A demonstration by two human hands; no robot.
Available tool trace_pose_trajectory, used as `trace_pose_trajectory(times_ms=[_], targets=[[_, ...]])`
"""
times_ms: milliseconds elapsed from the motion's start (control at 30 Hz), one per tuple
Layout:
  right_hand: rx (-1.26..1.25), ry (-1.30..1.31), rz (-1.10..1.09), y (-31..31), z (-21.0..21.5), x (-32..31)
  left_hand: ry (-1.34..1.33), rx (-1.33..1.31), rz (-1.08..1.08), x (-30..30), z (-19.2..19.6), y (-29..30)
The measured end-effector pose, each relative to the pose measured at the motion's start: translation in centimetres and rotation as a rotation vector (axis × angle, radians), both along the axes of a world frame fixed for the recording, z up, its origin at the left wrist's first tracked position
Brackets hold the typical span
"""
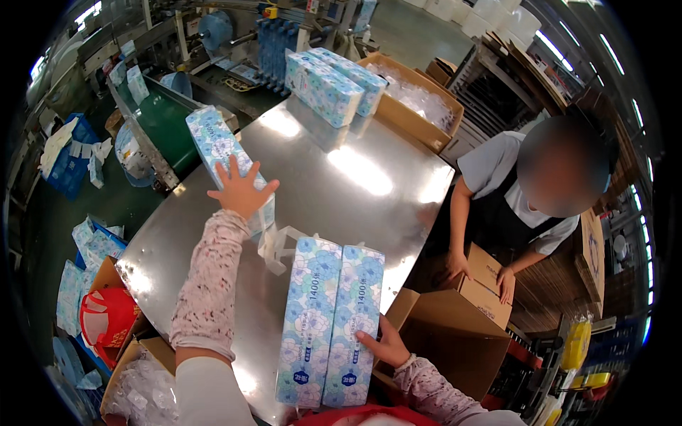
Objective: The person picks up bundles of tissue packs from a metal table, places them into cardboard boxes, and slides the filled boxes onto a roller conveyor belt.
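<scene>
Hands work at a round steel table (369,177). The left hand (240,190) is stretched forward, fingers spread open and flat on a blue floral tissue pack (220,153) that lies at the table's left edge, beside a green conveyor (165,124). The right hand (387,346) rests with loosely open fingers against the right side of a pair of packs (330,323), which lie side by side, touching, on the near part of the table, lengthwise toward the person. A clear plastic handle strip (278,245) lies between the far pack and the pair. Two more packs (334,84) sit at the table's far edge, next to a box of clear bags (419,99). An open carton (447,334) stands just right of the right hand; a co-worker (511,199) across it has both hands on another carton (486,280)
</scene>
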State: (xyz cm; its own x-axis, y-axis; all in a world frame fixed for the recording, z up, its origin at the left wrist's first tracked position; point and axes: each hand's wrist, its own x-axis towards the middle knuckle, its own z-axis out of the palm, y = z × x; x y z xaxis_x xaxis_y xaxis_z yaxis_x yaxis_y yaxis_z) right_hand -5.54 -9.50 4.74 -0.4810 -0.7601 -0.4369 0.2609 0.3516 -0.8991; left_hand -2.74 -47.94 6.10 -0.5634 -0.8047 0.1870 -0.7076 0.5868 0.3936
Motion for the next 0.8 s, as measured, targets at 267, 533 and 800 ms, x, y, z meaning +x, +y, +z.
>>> trace_pose_trajectory(times_ms=[267,533,800], targets=[[-0.09,-0.16,-0.108,0.9,-3.4,-0.6,0.008,-0.126,-0.385,12.4,-0.2,4.1],[-0.06,-0.288,0.288,-4.2,-1.9,-2.2,-0.137,0.159,-0.445,22.6,4.0,24.7],[0.08,-0.062,0.515,-10.6,-4.4,-5.5,0.064,0.198,-0.403,25.3,5.0,21.5]])
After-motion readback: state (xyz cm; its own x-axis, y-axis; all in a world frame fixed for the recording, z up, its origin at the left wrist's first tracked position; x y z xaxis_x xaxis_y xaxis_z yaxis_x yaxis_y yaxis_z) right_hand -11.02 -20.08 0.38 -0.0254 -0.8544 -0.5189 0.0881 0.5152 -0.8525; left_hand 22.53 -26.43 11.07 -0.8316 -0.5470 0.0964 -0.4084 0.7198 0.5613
